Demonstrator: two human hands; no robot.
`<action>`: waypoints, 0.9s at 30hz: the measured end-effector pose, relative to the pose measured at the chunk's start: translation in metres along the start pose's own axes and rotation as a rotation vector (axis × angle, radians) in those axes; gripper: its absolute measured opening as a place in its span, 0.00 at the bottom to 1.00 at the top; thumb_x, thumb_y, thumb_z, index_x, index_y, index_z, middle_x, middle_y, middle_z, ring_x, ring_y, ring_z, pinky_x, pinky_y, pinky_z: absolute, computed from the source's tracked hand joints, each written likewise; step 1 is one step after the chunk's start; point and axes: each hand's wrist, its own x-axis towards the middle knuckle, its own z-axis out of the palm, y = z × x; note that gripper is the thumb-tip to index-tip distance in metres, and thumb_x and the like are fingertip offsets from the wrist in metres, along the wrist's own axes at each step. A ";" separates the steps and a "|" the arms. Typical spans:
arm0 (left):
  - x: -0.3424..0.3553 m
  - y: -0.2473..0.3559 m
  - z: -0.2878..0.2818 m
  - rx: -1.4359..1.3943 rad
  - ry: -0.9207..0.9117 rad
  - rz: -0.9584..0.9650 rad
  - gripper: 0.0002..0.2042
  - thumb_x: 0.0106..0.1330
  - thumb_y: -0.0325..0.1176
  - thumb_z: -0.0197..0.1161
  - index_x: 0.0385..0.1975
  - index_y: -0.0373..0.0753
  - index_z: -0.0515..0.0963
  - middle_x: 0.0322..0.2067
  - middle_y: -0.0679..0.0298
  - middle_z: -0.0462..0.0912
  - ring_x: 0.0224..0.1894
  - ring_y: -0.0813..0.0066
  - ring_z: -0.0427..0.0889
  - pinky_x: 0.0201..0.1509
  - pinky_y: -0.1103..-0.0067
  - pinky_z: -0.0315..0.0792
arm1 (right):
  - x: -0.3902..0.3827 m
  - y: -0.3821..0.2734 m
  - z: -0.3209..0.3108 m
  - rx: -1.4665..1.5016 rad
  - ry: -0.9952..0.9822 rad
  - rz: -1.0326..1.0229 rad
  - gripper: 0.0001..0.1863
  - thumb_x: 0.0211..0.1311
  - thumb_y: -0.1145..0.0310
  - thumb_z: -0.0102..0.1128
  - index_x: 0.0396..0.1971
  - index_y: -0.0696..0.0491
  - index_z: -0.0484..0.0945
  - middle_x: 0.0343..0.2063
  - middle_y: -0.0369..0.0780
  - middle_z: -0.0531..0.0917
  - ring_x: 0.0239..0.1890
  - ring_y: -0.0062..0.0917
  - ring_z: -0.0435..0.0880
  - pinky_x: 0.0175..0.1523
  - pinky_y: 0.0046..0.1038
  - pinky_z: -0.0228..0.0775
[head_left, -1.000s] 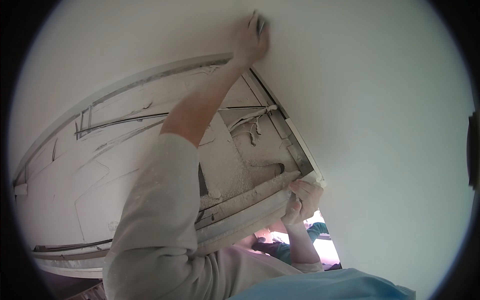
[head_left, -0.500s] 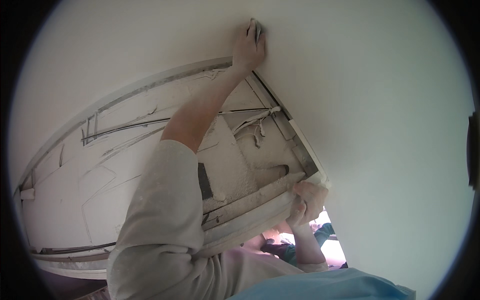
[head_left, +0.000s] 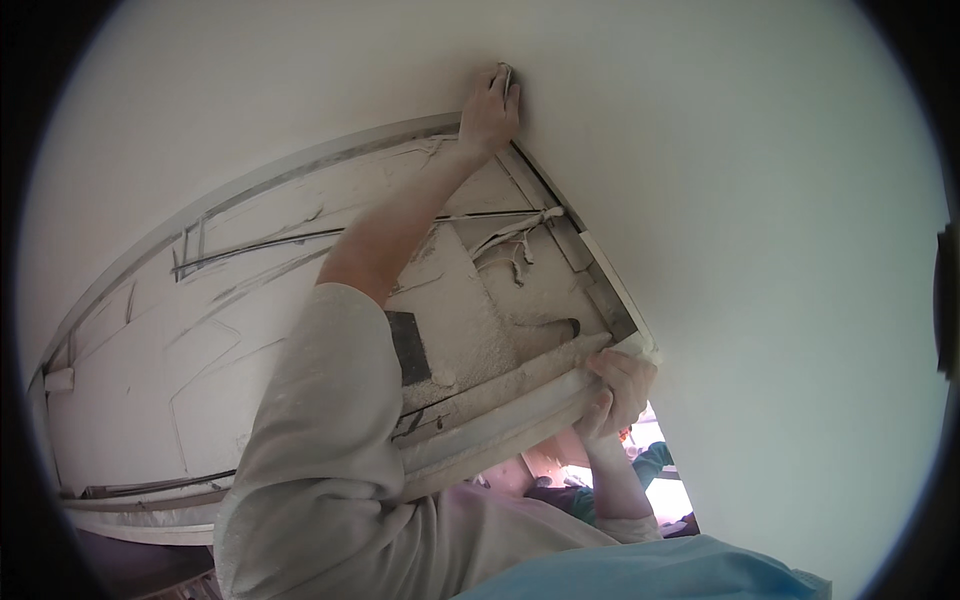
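Note:
My left hand (head_left: 490,112) is raised to the white surface just beyond the far corner of the recess. Its fingers close around a thin folded sheet (head_left: 507,76), like sandpaper, pressed where two white surfaces meet. Lower down, my right hand (head_left: 622,388) grips the end of the white ledge (head_left: 510,425) at the recess's near right corner, its fingers curled over the edge. Between my hands lies the recess floor (head_left: 470,310), coated in white dust. A dusty cable bundle (head_left: 525,235) rests there near the right side.
A broad white wall (head_left: 790,300) rises along the right. Pale metal trim (head_left: 270,165) curves round the recess's far edge. A dark rectangular gap (head_left: 408,347) sits beside my left sleeve. Past the ledge, a teal-sleeved person (head_left: 652,462) shows partly below.
My left hand has slid with the folded sheet a short way down the surface, closer to the trim. The right hand keeps its grip on the ledge.

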 end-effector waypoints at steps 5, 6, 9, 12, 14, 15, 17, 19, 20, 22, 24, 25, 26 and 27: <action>0.107 0.083 -0.019 -0.097 0.134 0.294 0.24 0.76 0.36 0.53 0.66 0.28 0.67 0.63 0.40 0.72 0.66 0.40 0.70 0.71 0.58 0.66 | -0.003 0.004 -0.003 -0.012 0.021 -0.008 0.28 0.79 0.52 0.39 0.32 0.57 0.82 0.30 0.44 0.84 0.37 0.37 0.81 0.46 0.36 0.68; 0.140 0.089 -0.024 -0.081 0.133 0.271 0.24 0.75 0.34 0.53 0.66 0.26 0.67 0.64 0.38 0.71 0.67 0.40 0.69 0.73 0.57 0.63 | -0.003 0.005 -0.001 0.005 0.015 -0.007 0.28 0.79 0.52 0.39 0.32 0.57 0.82 0.30 0.44 0.84 0.37 0.37 0.81 0.46 0.36 0.68; 0.138 0.084 -0.018 -0.073 0.215 0.258 0.24 0.76 0.35 0.52 0.67 0.28 0.67 0.63 0.39 0.72 0.66 0.40 0.70 0.71 0.58 0.65 | -0.002 0.002 0.000 0.005 0.025 -0.014 0.28 0.79 0.52 0.38 0.31 0.57 0.82 0.30 0.44 0.85 0.36 0.37 0.81 0.45 0.36 0.68; 0.060 0.036 0.002 0.000 0.287 0.127 0.22 0.76 0.35 0.50 0.64 0.28 0.69 0.59 0.39 0.74 0.64 0.40 0.71 0.68 0.58 0.68 | -0.002 0.001 0.001 0.026 0.027 -0.032 0.28 0.79 0.53 0.39 0.32 0.58 0.82 0.30 0.45 0.85 0.37 0.37 0.81 0.45 0.37 0.68; 0.008 0.019 0.000 0.010 0.069 -0.082 0.19 0.76 0.34 0.50 0.59 0.27 0.73 0.55 0.39 0.78 0.60 0.39 0.76 0.65 0.57 0.71 | -0.005 0.002 0.002 0.036 0.024 -0.024 0.27 0.79 0.53 0.39 0.33 0.58 0.81 0.31 0.45 0.85 0.37 0.38 0.81 0.45 0.37 0.69; 0.005 0.025 -0.007 0.052 -0.157 -0.211 0.18 0.76 0.34 0.49 0.56 0.27 0.75 0.53 0.39 0.80 0.58 0.39 0.78 0.63 0.57 0.73 | -0.006 0.003 -0.001 0.016 0.026 -0.018 0.27 0.79 0.53 0.39 0.33 0.58 0.81 0.31 0.45 0.85 0.37 0.38 0.81 0.46 0.38 0.69; 0.001 0.027 -0.028 0.163 -0.520 -0.347 0.17 0.76 0.34 0.50 0.52 0.27 0.77 0.50 0.39 0.82 0.54 0.39 0.81 0.60 0.56 0.75 | -0.009 0.004 -0.004 -0.002 0.023 -0.004 0.26 0.78 0.54 0.39 0.33 0.58 0.81 0.31 0.46 0.85 0.38 0.39 0.81 0.46 0.38 0.69; 0.000 0.020 -0.048 0.215 -0.702 -0.375 0.17 0.76 0.35 0.51 0.50 0.26 0.77 0.49 0.40 0.83 0.51 0.41 0.83 0.57 0.56 0.77 | -0.008 0.007 0.000 0.000 0.072 -0.023 0.24 0.77 0.55 0.41 0.34 0.56 0.83 0.32 0.44 0.86 0.37 0.37 0.82 0.47 0.38 0.68; -0.003 0.005 -0.057 0.223 -0.739 -0.404 0.17 0.76 0.36 0.51 0.49 0.26 0.78 0.49 0.41 0.83 0.50 0.43 0.84 0.55 0.57 0.78 | -0.006 0.007 0.004 0.011 0.105 -0.032 0.23 0.77 0.55 0.42 0.35 0.55 0.83 0.33 0.43 0.86 0.37 0.37 0.83 0.48 0.37 0.67; -0.016 -0.014 -0.073 0.059 -0.618 -0.572 0.17 0.77 0.37 0.51 0.48 0.27 0.78 0.48 0.44 0.84 0.49 0.49 0.86 0.53 0.59 0.79 | -0.003 0.005 0.006 0.003 0.095 -0.048 0.24 0.77 0.56 0.40 0.34 0.58 0.82 0.32 0.45 0.85 0.37 0.38 0.81 0.47 0.38 0.68; -0.023 -0.017 -0.084 -0.230 -0.463 -0.874 0.16 0.77 0.38 0.51 0.47 0.29 0.79 0.46 0.48 0.85 0.47 0.54 0.87 0.51 0.62 0.81 | -0.003 0.005 0.006 -0.002 0.098 -0.058 0.25 0.77 0.57 0.39 0.35 0.59 0.82 0.32 0.47 0.85 0.36 0.39 0.80 0.46 0.38 0.69; -0.025 -0.016 -0.089 -0.404 -0.376 -1.057 0.16 0.78 0.38 0.51 0.46 0.30 0.79 0.46 0.50 0.85 0.46 0.57 0.88 0.50 0.63 0.81 | -0.004 0.004 0.006 -0.001 0.106 -0.057 0.24 0.76 0.57 0.39 0.35 0.59 0.82 0.32 0.47 0.85 0.36 0.39 0.80 0.46 0.38 0.69; -0.025 -0.017 -0.097 -0.440 -0.393 -1.071 0.16 0.78 0.40 0.50 0.49 0.32 0.77 0.46 0.53 0.84 0.48 0.61 0.86 0.52 0.66 0.79 | -0.005 0.004 0.007 0.000 0.115 -0.056 0.24 0.76 0.57 0.39 0.35 0.59 0.82 0.32 0.47 0.85 0.36 0.39 0.80 0.46 0.38 0.69; -0.023 -0.018 -0.104 -0.476 -0.409 -1.084 0.17 0.79 0.42 0.50 0.52 0.33 0.76 0.47 0.56 0.84 0.50 0.64 0.84 0.55 0.68 0.77 | -0.005 0.005 0.006 0.007 0.117 -0.057 0.24 0.76 0.57 0.40 0.35 0.59 0.82 0.32 0.47 0.85 0.36 0.39 0.80 0.45 0.38 0.69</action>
